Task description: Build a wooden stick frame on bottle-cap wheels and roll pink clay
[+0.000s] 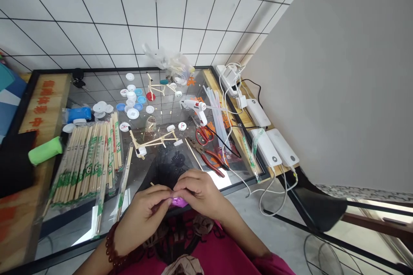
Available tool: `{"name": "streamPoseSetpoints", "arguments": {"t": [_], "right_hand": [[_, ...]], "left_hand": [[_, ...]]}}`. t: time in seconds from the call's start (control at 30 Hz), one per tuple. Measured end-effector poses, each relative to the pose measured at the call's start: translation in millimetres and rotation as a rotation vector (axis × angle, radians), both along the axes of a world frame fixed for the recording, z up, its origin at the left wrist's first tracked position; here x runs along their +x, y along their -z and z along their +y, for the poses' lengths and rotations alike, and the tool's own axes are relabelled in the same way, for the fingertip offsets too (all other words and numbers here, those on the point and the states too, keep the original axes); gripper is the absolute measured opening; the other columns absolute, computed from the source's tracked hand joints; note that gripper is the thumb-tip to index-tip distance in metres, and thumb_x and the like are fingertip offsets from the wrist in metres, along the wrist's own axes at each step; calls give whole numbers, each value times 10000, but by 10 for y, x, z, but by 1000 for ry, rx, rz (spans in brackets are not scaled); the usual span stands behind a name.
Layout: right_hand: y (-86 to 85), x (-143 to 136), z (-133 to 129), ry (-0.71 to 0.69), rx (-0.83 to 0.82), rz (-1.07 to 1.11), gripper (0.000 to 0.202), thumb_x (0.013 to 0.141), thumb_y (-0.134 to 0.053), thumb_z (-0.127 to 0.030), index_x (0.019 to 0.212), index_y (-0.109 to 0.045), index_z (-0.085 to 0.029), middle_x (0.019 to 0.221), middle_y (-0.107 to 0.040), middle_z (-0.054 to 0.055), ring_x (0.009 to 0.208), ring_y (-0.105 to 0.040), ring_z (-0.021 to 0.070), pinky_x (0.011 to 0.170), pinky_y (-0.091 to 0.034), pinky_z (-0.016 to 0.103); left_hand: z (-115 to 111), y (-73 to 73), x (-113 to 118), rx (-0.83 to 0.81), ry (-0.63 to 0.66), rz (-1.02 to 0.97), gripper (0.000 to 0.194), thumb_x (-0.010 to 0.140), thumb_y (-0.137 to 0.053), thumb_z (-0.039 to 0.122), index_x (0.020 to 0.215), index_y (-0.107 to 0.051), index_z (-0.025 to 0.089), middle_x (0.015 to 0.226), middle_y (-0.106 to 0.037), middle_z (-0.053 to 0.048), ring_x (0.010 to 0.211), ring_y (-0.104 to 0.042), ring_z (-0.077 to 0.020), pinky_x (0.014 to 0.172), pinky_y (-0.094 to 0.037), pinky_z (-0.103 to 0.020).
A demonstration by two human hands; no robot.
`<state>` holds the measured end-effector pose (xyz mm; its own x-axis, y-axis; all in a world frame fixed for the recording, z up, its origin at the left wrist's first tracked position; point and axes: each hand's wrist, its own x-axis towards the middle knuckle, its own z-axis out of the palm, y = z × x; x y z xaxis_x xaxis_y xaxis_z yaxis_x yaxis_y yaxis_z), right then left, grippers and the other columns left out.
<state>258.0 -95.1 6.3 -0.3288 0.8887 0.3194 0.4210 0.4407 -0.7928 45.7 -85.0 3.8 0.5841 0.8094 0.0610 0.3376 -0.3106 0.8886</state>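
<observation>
Both hands meet at the table's front edge around a small shiny purple item (178, 201). My left hand (146, 208), with a beaded bracelet at its wrist, pinches the item's left side. A thin stick end (152, 184) pokes out above its fingers. My right hand (200, 190) has thumb and fingertips closed on the top of the purple item. Beyond the hands lies a stick frame (158, 141) with white caps, and a second stick frame (161, 88) stands farther back.
Wrapped chopsticks (88, 159) cover the left side. Pliers (211, 158), red scissors (204, 135), a glue gun (197, 108) and glue sticks (217, 116) lie right of centre. White and blue caps (130, 99) sit behind; cables and white power banks (266, 148) are far right.
</observation>
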Motion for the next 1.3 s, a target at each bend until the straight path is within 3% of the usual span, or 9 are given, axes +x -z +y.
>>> {"name": "streamPoseSetpoints", "arguments": {"t": [0.17, 0.33, 0.47, 0.67, 0.8, 0.9, 1.1, 1.23, 1.3], "right_hand": [[-3, 7, -48, -116, -3, -52, 163, 1020, -648, -337, 1014, -747, -208, 896, -773, 43, 833, -705, 159, 793, -516, 294], [16, 102, -100, -133, -234, 103, 639, 796, -841, -600, 1262, -687, -189, 1084, -772, 100, 957, -719, 201, 840, -551, 297], [65, 106, -152, -275, -402, 170, 351, 931, -750, -479, 1133, -752, -191, 923, -783, 45, 813, -712, 143, 760, -521, 236], [92, 7, -127, -82, -465, 237, 271, 995, -667, -432, 1058, -760, -186, 927, -761, 43, 811, -695, 138, 747, -521, 237], [146, -173, -22, 91, -389, 28, 224, 1012, -648, -368, 918, -741, -187, 824, -743, 26, 766, -682, 144, 727, -498, 249], [194, -381, 75, -15, -257, -364, 254, 920, -772, -425, 964, -744, -176, 868, -752, 53, 814, -690, 195, 740, -489, 293], [266, -442, 216, 32, -213, -672, 137, 988, -622, -227, 955, -745, -176, 935, -767, 80, 854, -708, 208, 758, -488, 307], [132, -210, 115, 316, -224, -274, 85, 950, -665, -220, 894, -723, -194, 837, -737, 41, 764, -669, 163, 711, -480, 268], [15, -160, -4, 282, -304, 25, 182, 951, -691, -314, 809, -687, -199, 723, -683, -5, 652, -608, 122, 634, -458, 234]], "left_hand": [[-88, -37, -42, -48, 36, 51, 334, 1002, -541, 197, 715, -712, 188, 693, -679, -10, 653, -663, -111, 620, -506, -190], [-153, -42, -236, -355, -42, -142, 201, 923, -709, 253, 743, -778, 198, 661, -722, -4, 574, -646, -100, 562, -490, -171], [-195, -50, -302, -506, -36, -205, 215, 853, -808, 323, 693, -777, 185, 658, -740, -21, 585, -653, -107, 583, -494, -181], [-201, -81, -297, -509, 36, -242, 361, 868, -799, 452, 652, -706, 178, 644, -721, -22, 593, -635, -107, 599, -459, -199], [-264, -169, -402, -485, 301, -422, 408, 899, -742, 522, 675, -603, 211, 602, -670, -4, 563, -609, -113, 573, -398, -229], [-319, -231, -433, -478, 420, -543, 417, 963, -647, 527, 703, -518, 227, 556, -614, 9, 518, -582, -119, 564, -371, -261], [-279, -259, -339, -445, 298, -467, 420, 893, -726, 557, 696, -584, 215, 602, -652, 2, 566, -592, -113, 570, -394, -230], [-236, -188, -265, -375, 69, -342, 415, 930, -709, 509, 679, -613, 193, 634, -662, 3, 588, -609, -106, 581, -444, -201], [-232, -154, -223, -255, -63, -261, 362, 938, -722, 417, 679, -604, 192, 635, -653, 20, 580, -606, -96, 574, -453, -186]]}}
